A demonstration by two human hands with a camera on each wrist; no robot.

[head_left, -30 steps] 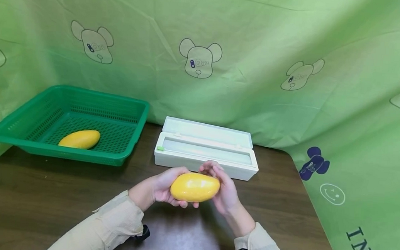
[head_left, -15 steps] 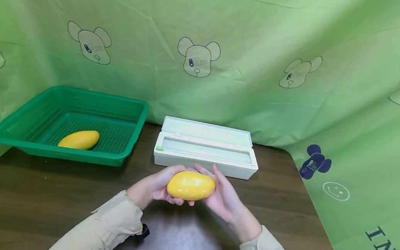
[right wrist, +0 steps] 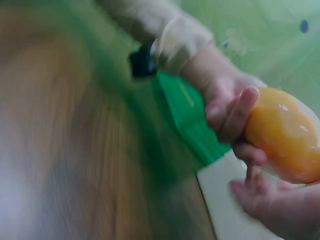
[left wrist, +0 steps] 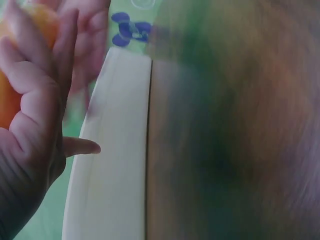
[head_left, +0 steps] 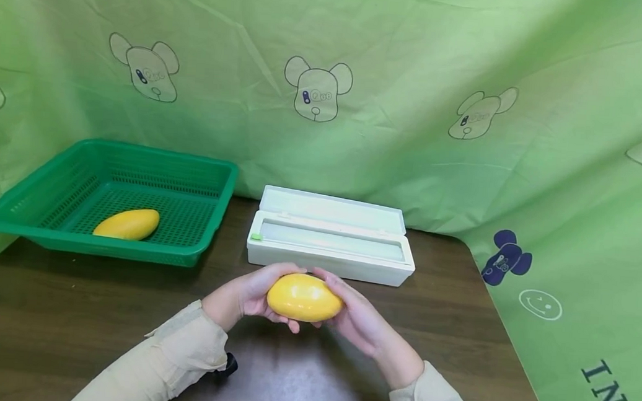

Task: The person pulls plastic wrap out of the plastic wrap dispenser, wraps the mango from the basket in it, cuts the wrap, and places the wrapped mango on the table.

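Both hands hold a glossy yellow mango (head_left: pixel 305 297) above the table, just in front of a white box. The left hand (head_left: pixel 247 291) grips its left end, with fingers beneath. Around the right end curls the right hand (head_left: pixel 361 320), its fingers along the far side and underneath. A shiny surface on the mango (right wrist: pixel 285 132) shows in the right wrist view; whether film covers it I cannot tell. In the left wrist view the left hand (left wrist: pixel 37 105) hides much of the fruit.
A long white box (head_left: pixel 328 263), like a cling film dispenser, stands behind the hands with its lid raised. Back left is a green plastic basket (head_left: pixel 111 246) holding another mango (head_left: pixel 128 223). A green printed cloth (head_left: pixel 408 76) hangs behind the brown table (head_left: pixel 123 311).
The right hand has come in from beside the mango and closed on its right end. The mango has shifted slightly left. The left hand keeps its grip; box and basket stay put.
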